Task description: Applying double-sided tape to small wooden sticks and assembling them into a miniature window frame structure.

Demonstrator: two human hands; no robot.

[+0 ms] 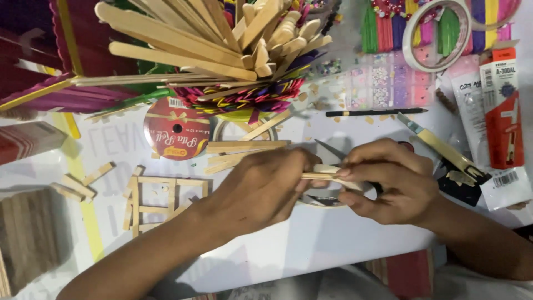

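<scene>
Both hands share one grip: left hand (261,186) and right hand (388,180) pinch opposite ends of a thin wooden stick (325,173), steadying it level just above the white counter (311,239), near the stick frame (161,203).

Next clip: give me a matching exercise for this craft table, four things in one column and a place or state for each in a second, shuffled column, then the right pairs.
Things:
1. thin plain wooden craft stick
2. red round ribbon spool
3. glued frame of wooden sticks
4. black pencil

Places or states:
A. lying flat, left of the left hand
B. pinched between both hands, the right hand at its other end
C. lying above the right hand
D. under the bundle of sticks, above the frame

Pairs: 1-B, 2-D, 3-A, 4-C
</scene>
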